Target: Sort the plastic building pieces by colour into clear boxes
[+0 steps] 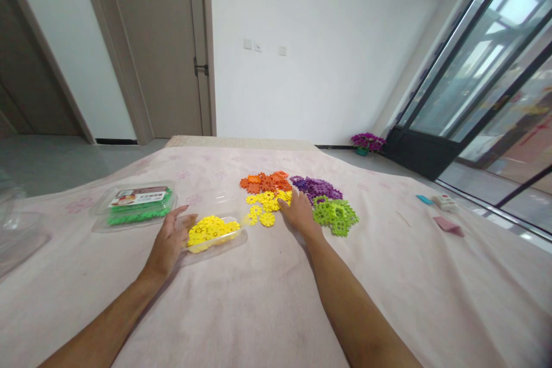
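Note:
A clear plastic tray [236, 239] with yellow snowflake pieces [211, 230] in it lies on the pink cloth. My left hand [169, 241] holds the tray's left end, fingers curled round its rim. Loose yellow pieces [264, 207] lie to the tray's right. My right hand [298, 211] rests on the cloth at the right edge of that yellow pile, fingers spread flat and touching the pieces. Behind are an orange pile [266, 181] and a purple pile [317, 187]. A lime green pile [335, 215] sits right beside my right hand.
A lidded clear box with green pieces [135, 204] lies left of the tray. Another clear container [17, 230] shows at the far left edge. Small blue, white and pink items [444, 210] lie at the right. Glass doors stand on the right.

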A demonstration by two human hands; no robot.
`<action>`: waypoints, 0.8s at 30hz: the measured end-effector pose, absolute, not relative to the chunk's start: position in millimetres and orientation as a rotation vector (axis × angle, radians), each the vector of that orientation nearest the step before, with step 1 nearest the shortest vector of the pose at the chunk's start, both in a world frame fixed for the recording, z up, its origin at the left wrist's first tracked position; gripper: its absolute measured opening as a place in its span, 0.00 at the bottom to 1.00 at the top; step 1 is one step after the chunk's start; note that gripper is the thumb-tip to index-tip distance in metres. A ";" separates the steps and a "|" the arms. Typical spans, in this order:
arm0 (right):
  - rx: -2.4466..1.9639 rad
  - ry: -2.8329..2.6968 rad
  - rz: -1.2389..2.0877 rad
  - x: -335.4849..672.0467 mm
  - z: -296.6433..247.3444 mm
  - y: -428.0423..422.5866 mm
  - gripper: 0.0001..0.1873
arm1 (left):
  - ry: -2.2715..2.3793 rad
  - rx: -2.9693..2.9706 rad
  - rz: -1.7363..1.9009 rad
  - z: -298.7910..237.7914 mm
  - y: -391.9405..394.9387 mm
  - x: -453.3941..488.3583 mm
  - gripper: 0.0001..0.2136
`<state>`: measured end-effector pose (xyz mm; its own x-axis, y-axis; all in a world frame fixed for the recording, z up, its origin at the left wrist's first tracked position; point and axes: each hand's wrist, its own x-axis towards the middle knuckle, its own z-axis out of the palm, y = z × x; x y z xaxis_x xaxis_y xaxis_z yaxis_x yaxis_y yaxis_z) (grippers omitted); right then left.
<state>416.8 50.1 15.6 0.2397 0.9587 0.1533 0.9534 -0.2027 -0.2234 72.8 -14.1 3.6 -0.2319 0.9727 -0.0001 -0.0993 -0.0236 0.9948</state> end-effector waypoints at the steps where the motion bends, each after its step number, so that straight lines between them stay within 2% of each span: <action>1: -2.244 -1.764 -0.001 416.5 14.0 51.1 0.39 | 1.297 1.019 1.431 4.4 -14.5 73.0 0.33; 7: -2.168 -1.785 -0.043 416.5 15.3 51.9 0.28 | 1.291 1.004 1.444 7.1 -15.7 73.5 0.32; 13: -2.136 -1.710 -0.044 422.6 19.7 50.1 0.21 | 1.276 0.999 1.452 5.2 -14.7 73.0 0.32; 20: -2.264 -1.710 -0.153 426.8 19.2 51.1 0.28 | 1.321 1.054 1.448 6.0 -15.0 72.1 0.31; 24: -2.265 -1.767 -0.162 425.6 18.8 50.5 0.27 | 1.305 1.043 1.443 3.8 -13.7 71.1 0.32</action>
<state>425.6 50.5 18.8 0.2522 0.9355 0.2475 0.9649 -0.2238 -0.1376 71.1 -13.7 3.8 -0.2386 0.9710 0.0169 -0.0805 -0.0371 0.9961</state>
